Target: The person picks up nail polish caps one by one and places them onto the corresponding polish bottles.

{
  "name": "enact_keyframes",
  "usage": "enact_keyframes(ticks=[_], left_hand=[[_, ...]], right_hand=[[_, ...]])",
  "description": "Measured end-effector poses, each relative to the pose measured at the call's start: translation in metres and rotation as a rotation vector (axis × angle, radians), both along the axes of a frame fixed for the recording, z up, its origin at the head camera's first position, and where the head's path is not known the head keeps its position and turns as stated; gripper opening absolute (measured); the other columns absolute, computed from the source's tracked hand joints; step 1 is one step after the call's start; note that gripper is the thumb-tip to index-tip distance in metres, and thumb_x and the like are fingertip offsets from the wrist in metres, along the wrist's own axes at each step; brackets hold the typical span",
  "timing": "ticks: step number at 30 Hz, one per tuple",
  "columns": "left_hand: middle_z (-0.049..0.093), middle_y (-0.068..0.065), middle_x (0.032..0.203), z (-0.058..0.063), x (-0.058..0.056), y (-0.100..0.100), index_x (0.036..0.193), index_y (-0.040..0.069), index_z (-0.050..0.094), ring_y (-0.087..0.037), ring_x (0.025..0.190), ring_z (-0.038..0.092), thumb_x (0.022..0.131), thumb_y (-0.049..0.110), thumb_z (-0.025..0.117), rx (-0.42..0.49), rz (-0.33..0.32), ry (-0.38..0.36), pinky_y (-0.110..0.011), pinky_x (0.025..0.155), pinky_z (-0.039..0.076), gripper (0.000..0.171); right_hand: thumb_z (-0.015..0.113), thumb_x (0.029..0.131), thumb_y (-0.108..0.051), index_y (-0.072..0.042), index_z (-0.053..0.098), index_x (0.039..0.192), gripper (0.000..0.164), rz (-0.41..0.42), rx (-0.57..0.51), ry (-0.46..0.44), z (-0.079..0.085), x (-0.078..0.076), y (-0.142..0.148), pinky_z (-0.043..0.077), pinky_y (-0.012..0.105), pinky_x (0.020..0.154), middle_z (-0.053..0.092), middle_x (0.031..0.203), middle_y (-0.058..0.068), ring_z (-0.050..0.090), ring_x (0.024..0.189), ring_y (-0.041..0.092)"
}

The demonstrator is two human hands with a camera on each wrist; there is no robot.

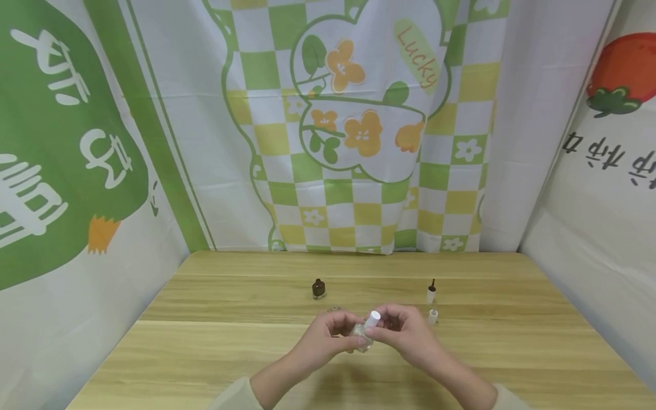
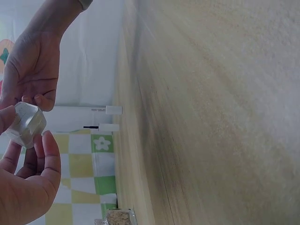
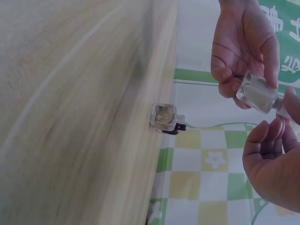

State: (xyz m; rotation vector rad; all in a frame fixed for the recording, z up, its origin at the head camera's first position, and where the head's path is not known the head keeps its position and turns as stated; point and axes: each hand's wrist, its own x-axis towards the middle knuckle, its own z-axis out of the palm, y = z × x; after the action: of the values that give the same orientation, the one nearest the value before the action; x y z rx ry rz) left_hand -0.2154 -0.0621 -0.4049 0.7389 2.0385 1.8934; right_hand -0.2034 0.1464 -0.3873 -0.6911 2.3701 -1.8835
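Note:
A small clear glass nail polish bottle (image 1: 361, 337) is between the two hands above the table, its white cap (image 1: 374, 319) tilted upward to the right. The left hand (image 1: 324, 340) grips the glass body between thumb and fingers. At the cap, the right hand (image 1: 410, 337) pinches with thumb and fingers. In the right wrist view the cap (image 3: 283, 110) meets the bottle's neck, and the glass (image 3: 258, 93) looks pale or clear inside. Part of the cap is hidden by the right fingers.
A dark, capless nail polish bottle (image 1: 319, 289) stands farther back on the wooden table (image 1: 230, 353). Partly behind the left hand is a glittery bottle (image 3: 164, 117). To the right stand two white brush caps, one with a dark brush (image 1: 431, 294), the other pale (image 1: 433, 316). Printed curtains (image 1: 246, 199) surround the table.

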Motion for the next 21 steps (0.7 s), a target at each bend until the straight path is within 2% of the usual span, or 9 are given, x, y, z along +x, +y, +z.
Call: enact_keyframes(ticks=[14, 21], left_hand=[[0.066, -0.006, 0.097, -0.0021, 0.0000, 0.0039, 0.108, 0.003, 0.067, -0.015, 0.082, 0.058, 0.086, 0.012, 0.072, 0.013, 0.019, 0.025, -0.024, 0.070, 0.051, 0.025], [0.065, -0.006, 0.098, 0.0001, 0.0011, 0.0025, 0.111, 0.003, 0.066, -0.017, 0.085, 0.058, 0.088, 0.013, 0.071, 0.015, 0.010, 0.001, -0.025, 0.072, 0.051, 0.026]], right_hand=[[0.078, 0.082, -0.013, 0.002, 0.061, 0.087, 0.023, -0.122, -0.047, -0.019, -0.0082, 0.0006, -0.0080, 0.046, 0.021, 0.060, 0.056, 0.076, 0.005, 0.051, 0.066, 0.011], [0.077, 0.083, -0.014, 0.002, 0.062, 0.094, 0.024, -0.079, -0.037, -0.015, -0.0057, 0.0001, -0.0044, 0.049, 0.023, 0.064, 0.059, 0.081, 0.007, 0.054, 0.071, 0.013]])
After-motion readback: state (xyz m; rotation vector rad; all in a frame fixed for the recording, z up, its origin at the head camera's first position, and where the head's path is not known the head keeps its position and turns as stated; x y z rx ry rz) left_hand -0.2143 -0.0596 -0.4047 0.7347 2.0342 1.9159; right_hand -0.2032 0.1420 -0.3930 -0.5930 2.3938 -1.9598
